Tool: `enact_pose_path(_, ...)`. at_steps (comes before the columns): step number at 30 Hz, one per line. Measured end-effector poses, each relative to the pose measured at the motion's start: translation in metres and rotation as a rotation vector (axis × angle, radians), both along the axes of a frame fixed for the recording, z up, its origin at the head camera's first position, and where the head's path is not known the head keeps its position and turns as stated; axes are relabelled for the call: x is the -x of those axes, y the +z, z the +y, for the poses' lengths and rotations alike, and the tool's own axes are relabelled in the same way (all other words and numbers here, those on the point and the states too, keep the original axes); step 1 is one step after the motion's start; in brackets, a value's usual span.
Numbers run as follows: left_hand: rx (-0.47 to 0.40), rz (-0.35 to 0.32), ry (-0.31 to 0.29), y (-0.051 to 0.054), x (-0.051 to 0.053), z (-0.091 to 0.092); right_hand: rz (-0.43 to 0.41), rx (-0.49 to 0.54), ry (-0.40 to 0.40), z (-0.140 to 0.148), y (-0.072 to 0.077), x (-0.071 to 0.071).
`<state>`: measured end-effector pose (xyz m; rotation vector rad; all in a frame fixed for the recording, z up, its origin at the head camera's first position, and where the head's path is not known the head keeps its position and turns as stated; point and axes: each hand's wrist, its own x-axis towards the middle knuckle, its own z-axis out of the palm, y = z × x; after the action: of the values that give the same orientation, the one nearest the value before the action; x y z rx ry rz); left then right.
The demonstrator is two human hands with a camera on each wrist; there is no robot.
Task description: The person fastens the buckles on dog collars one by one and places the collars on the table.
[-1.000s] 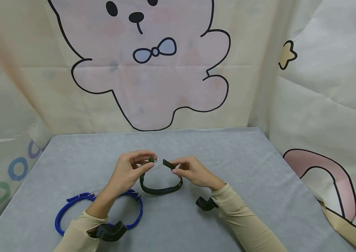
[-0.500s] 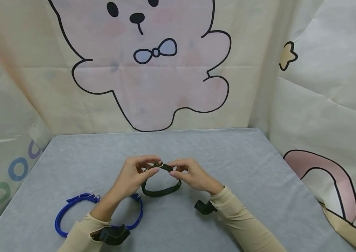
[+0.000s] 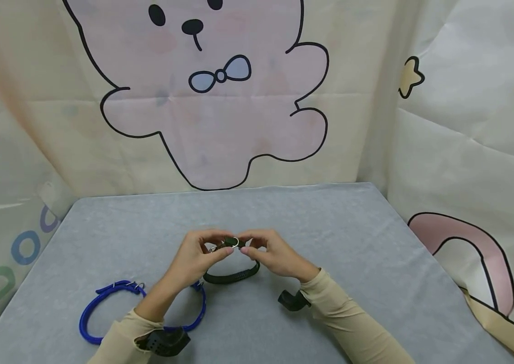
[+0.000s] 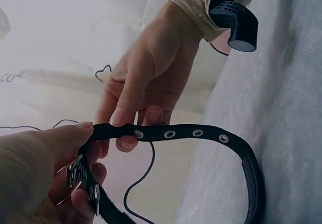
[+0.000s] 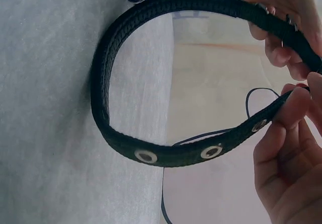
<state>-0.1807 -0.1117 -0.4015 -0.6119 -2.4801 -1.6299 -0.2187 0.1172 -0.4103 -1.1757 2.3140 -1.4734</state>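
Observation:
A dark green collar (image 3: pixel 231 278) is held up in a loop over the table by both hands. My left hand (image 3: pixel 195 254) pinches the end with the buckle (image 4: pixel 75 171) and a metal ring (image 3: pixel 236 242). The strap's other end, with a row of metal eyelets (image 5: pixel 146 156), is pinched between thumb and fingers of my right hand (image 3: pixel 274 253). The two hands are close together, fingertips nearly meeting. In the left wrist view, the strap end reaches my left thumb (image 4: pixel 75 132). Fingers partly hide the buckle, so I cannot tell how the strap passes it.
A blue collar-like strap (image 3: pixel 85 318) with metal fittings lies at the left, partly behind my left forearm; one or two collars, I cannot tell. Grey cloth covers the table (image 3: pixel 330 222). Printed curtains (image 3: pixel 257 126) stand behind and at both sides.
My hands have come together. The strap end in my right hand has moved left to the ring and buckle end, and the gap between them has closed.

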Motion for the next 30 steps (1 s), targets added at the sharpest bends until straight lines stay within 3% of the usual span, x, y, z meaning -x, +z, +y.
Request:
enact_pose_path(3,0.002,-0.007,0.067,-0.002,0.000,0.001,-0.034,0.011,-0.008,-0.001,0.000,0.001)
enact_pose_path(6,0.002,-0.010,0.097,-0.003,0.001,0.002,-0.059,0.016,-0.014,-0.002,-0.001,0.001)
enact_pose_path(12,0.020,0.008,0.050,-0.008,0.000,0.007,-0.034,0.056,-0.019,-0.005,-0.003,-0.003)
enact_pose_path(17,0.046,-0.012,0.035,-0.011,-0.004,0.014,0.023,0.065,-0.081,-0.011,-0.003,-0.010)
enact_pose_path(26,0.018,-0.079,0.085,-0.011,-0.005,0.018,0.051,0.055,-0.155,-0.012,-0.003,-0.014)
enact_pose_path(30,-0.001,-0.079,0.087,-0.012,-0.005,0.018,0.045,0.098,-0.143,-0.010,-0.003,-0.011)
